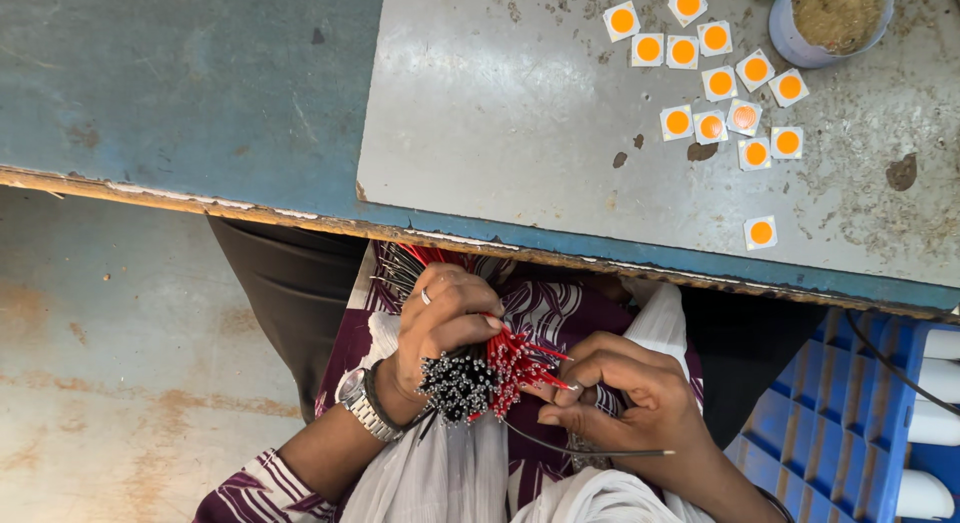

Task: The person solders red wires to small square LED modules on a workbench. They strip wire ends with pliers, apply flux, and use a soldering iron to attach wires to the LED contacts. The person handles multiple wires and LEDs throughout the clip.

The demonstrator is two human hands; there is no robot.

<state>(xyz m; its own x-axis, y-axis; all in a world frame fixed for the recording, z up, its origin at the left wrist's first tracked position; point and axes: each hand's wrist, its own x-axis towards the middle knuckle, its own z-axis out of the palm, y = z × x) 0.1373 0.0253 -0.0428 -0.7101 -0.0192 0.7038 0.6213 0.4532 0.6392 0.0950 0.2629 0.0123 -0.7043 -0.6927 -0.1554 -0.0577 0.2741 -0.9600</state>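
Left hand (pixel 440 328) clamped around wire bundle (pixel 470 373); right hand (pixel 625 403) pinching one black wire (pixel 590 451) beside it; light, springy, best gripped mid-length

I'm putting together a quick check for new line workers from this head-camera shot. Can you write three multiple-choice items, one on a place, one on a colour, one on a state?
1. Where do the orange-centred square chips lie?
A. in the blue crate
B. on the grey sheet of the bench
C. on the floor

2. What colours are the wires in the bundle?
A. red and black
B. green and yellow
C. all white

3. How does the left hand stand?
A. flat on the bench
B. open and empty
C. closed round the wire bundle

Answers: 1 B, they lie scattered on the grey sheet. 2 A, red and black wires show side by side. 3 C, its fingers wrap the bundle while the right hand pinches at the red ends.
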